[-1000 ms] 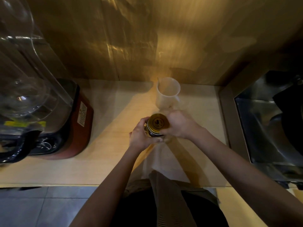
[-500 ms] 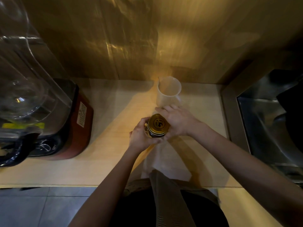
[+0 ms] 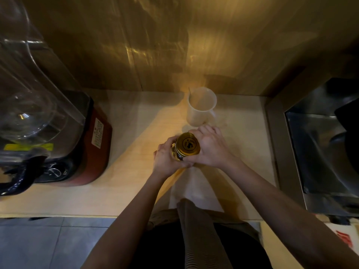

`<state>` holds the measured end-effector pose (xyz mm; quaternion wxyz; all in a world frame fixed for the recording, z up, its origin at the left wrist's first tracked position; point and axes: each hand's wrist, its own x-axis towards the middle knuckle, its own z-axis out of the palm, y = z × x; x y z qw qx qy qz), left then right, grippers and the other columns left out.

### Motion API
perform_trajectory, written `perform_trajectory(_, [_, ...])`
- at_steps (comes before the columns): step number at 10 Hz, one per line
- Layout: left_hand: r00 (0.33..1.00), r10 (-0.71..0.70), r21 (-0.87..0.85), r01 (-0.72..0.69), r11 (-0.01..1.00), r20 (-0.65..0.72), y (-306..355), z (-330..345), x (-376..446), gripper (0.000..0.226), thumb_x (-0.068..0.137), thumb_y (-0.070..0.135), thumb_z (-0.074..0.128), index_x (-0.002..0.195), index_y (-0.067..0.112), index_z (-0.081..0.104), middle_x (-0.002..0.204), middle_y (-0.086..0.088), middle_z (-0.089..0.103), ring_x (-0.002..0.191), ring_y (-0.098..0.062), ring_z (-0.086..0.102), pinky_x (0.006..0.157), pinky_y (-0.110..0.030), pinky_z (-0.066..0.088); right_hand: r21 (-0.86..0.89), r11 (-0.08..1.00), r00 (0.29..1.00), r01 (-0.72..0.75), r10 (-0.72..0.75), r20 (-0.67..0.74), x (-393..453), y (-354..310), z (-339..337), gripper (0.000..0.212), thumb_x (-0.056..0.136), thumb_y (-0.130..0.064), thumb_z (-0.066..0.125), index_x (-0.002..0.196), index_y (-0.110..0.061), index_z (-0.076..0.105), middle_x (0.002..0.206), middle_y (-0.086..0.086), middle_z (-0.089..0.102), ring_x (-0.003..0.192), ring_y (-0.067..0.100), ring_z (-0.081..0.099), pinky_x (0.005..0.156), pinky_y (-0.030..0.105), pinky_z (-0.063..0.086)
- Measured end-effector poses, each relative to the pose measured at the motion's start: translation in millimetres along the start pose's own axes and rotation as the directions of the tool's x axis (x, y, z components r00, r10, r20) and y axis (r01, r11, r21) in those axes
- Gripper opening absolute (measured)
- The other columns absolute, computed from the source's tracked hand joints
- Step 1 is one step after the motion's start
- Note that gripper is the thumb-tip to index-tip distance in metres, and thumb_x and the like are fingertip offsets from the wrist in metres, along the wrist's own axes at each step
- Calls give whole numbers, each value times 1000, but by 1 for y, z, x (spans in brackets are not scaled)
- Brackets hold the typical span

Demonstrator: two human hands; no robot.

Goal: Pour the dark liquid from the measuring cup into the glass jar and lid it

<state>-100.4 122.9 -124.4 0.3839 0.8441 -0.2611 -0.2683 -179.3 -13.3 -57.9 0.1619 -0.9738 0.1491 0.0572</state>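
Jar [image 3: 177, 154] on worktop [image 3: 124, 133] mid-frame, gold lid [image 3: 187, 144] already on. Left hand [image 3: 167, 159] wrapped round glass, looks like bracing so it can't spin. Right hand [image 3: 210, 147] curled over lid edge, fingers clamped on rim, probably tightening. Cup [image 3: 201, 105] parked just behind, looks empty, so pour seems done. Both forearms angled in.

I see a glossy gold metal lid [image 3: 187, 144], a matt white plastic cup [image 3: 200, 109], a pale smooth wood-look counter [image 3: 136, 133], a shiny steel sink [image 3: 318, 152].
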Motion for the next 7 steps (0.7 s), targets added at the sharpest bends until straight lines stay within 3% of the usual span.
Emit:
perform_trajectory(3, [1000,-10,-54,11,998,16,3,1,8,99,35,63,76,123,34,43,122,2,61,116,-25,52,95,-52,43,136,989,998,-62,59,28,8,5,-2,81,62,-52,77,130,-17,50,117,5,53,119,23,42,107,39,24])
perform_trajectory(5, [996,-52,16,51,999,74,11,-8,22,103,33,63,76,125,32,41,124,1,60,120,-27,47,100,-51,38,240,964,993,-111,101,55,19,10,1,87,64,-48,80,135,-16,41,127,4,48,125,23,37,106,38,25])
perform_trajectory(6, [990,-46,88,35,996,132,20,-14,17,108,41,59,77,135,30,32,135,1,51,129,-29,39,104,-52,33,357,922,986,-149,109,129,15,9,-4,98,64,-42,83,143,-13,31,140,6,42,132,26,31,110,39,27])
perform_trajectory(7, [980,-51,97,33,995,193,28,-23,17,128,40,60,76,145,30,9,152,-5,30,139,-31,20,111,-54,24,451,877,986,-167,140,93,10,14,-22,91,73,-34,79,145,-11,28,146,8,37,136,26,25,110,37,26])
